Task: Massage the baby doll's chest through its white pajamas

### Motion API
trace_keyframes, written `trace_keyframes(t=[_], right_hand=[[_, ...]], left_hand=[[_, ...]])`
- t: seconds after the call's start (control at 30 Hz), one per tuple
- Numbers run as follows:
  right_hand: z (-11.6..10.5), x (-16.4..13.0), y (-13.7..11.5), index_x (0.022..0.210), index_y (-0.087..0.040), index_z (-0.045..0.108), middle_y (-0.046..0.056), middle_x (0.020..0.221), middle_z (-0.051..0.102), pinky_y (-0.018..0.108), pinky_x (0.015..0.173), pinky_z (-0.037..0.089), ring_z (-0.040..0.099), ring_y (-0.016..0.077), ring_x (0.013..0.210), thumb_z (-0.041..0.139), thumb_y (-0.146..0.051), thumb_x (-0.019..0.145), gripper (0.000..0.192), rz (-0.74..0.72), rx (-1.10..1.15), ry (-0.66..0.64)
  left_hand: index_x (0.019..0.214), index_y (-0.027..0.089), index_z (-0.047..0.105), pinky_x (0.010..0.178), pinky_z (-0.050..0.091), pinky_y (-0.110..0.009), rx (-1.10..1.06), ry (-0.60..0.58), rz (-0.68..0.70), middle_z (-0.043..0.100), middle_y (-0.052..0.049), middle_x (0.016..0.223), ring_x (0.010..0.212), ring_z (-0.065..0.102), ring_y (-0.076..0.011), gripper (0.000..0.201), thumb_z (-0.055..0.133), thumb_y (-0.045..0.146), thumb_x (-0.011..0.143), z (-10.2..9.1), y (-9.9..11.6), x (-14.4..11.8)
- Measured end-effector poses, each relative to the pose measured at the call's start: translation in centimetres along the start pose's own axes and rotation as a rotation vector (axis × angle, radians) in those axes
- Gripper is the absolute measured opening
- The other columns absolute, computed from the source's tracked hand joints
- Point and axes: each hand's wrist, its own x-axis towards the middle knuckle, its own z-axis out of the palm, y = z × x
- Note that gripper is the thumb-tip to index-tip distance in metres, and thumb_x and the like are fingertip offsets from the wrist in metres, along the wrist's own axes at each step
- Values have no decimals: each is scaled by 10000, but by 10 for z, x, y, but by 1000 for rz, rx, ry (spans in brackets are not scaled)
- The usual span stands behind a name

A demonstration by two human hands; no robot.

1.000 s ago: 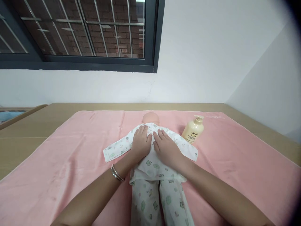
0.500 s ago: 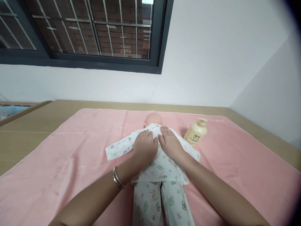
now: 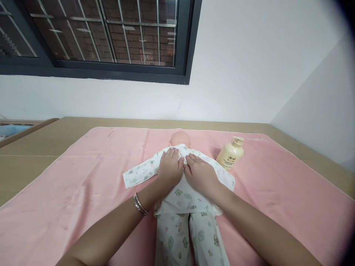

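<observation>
Doll lies on pink sheet, head near far edge, roomy leftward.

I look in on what seems a baby-care room: a dressed doll on a pink sheet, barred window far left.

Barred window w/ dk frame, wht walls, lt-brn tabletop
</observation>
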Motion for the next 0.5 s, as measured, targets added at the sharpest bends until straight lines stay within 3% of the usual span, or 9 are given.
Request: trace_keyframes(t=[0.1, 0.3, 0.5], right_hand=[[3, 12, 12, 1295, -142, 544, 121, 1341, 571, 378, 1056, 371, 484, 240, 1280, 289, -314, 983, 439, 47, 88, 2], [19, 22, 24, 1374, -107, 449, 135, 1427, 481, 420, 1140, 231, 374, 237, 1359, 257, -328, 990, 483, 47, 151, 28], [18, 19, 20, 1384, -80, 437, 145, 1429, 477, 417, 1138, 245, 376, 249, 1360, 238, -311, 993, 496, 37, 99, 26]], left_hand=[[1248, 114, 522, 1095, 340, -495, -30, 35, 10, 576, -159, 1311, 1275, 479, -278, 386, 352, 282, 944, 4, -1, -3], [1244, 112, 533, 1101, 337, -492, -36, 53, 3, 585, -155, 1304, 1267, 486, -279, 390, 360, 281, 938, 4, -1, -3], [1287, 120, 498, 1099, 330, -488, -41, 4, -9, 563, -157, 1319, 1259, 481, -290, 425, 390, 308, 922, 0, -3, 1]])
